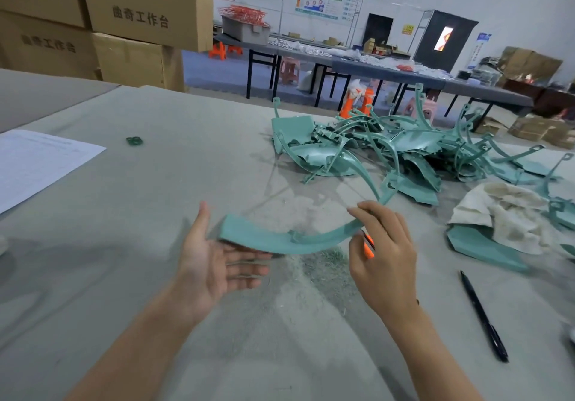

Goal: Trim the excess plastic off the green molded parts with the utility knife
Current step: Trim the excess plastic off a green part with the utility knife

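Note:
A curved green molded part (273, 239) hangs just above the grey table between my hands. My left hand (214, 260) lies palm up with straight fingers under its wide left end. My right hand (384, 254) pinches the part's thin right end with its fingertips. The same hand also holds an orange utility knife (369, 246) in its palm, mostly hidden. A heap of more green molded parts (389, 152) lies further back on the table. Green shavings (326, 264) are scattered below the held part.
A black pen (483, 316) lies at the right. A dirty white cloth (510, 214) covers green parts at the far right. A paper sheet (37, 161) sits at the left and a small green scrap (134, 141) beyond it. Cardboard boxes (124, 27) are stacked behind.

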### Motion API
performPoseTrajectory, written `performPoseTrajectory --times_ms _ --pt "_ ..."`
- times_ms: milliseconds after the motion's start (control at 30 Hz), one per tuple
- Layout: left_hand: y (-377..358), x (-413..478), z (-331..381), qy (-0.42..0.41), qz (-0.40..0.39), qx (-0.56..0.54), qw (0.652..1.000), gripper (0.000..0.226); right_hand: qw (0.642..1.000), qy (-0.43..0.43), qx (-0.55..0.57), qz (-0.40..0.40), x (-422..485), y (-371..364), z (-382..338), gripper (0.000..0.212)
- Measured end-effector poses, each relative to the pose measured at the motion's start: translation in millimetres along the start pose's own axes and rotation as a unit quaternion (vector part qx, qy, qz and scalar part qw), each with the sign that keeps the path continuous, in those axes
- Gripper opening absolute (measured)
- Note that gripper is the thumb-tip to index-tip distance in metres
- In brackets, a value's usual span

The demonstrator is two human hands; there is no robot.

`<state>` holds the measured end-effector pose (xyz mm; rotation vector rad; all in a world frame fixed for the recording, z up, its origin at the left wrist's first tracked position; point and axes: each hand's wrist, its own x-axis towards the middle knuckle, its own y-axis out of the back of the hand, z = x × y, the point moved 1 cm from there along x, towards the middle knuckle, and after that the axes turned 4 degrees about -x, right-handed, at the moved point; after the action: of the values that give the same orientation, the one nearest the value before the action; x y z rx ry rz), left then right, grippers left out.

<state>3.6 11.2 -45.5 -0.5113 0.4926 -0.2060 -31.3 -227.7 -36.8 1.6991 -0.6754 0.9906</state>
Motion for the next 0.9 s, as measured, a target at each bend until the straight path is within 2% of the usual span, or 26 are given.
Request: performPoseTrajectory --times_ms 100,200,267,367,400,467,533,567,633,733,900 --pt "0.2 0.7 -3.5 0.034 0.045 0.029 0.998 0.049 0.999 0.002 0.05 -0.012 0.6 0.0 0.1 0.031" --pt "0.0 5.0 -5.5 0.009 0.066 0.028 0.997 0.014 0.995 0.003 0.102 -0.014 3.1 5.5 2.4 0.043" --pt "0.9 7.7 -4.6 -0.014 0.069 -0.011 0.997 0.007 0.992 -0.026 0.121 0.012 3.7 12.1 6.5 0.043" --pt "3.7 9.2 -0.6 -0.021 0.049 -0.105 0.993 0.008 0.986 -0.132 0.087 0.047 2.2 19.7 21.7 0.033" --pt "3.9 9.1 1.0 -0.025 0.04 -0.136 0.99 0.01 0.981 -0.183 0.053 0.023 1.5 20.5 29.5 0.028" --pt "3.1 7.9 3.1 -0.041 0.029 -0.177 0.983 0.015 0.956 -0.262 -0.068 -0.111 -2.3 18.3 48.3 0.014" --pt "0.7 5.5 3.5 -0.056 0.022 -0.189 0.98 0.017 0.903 -0.283 -0.152 -0.287 -7.9 14.8 62.5 0.028" --pt "-0.4 4.5 3.3 -0.057 0.017 -0.195 0.979 0.017 0.878 -0.281 -0.166 -0.35 -10.9 13.1 65.5 0.035" --pt "-1.8 2.9 2.6 -0.053 0.007 -0.211 0.976 0.017 0.855 -0.275 -0.177 -0.403 -15.3 9.9 65.7 0.037" --pt "-3.3 2.1 0.9 -0.054 0.003 -0.203 0.978 0.017 0.862 -0.284 -0.188 -0.375 -15.6 8.2 63.4 0.03" --pt "-4.9 2.1 -3.6 -0.045 -0.001 -0.19 0.981 0.018 0.896 -0.351 -0.158 -0.219 -11.2 12.5 62.0 0.012"
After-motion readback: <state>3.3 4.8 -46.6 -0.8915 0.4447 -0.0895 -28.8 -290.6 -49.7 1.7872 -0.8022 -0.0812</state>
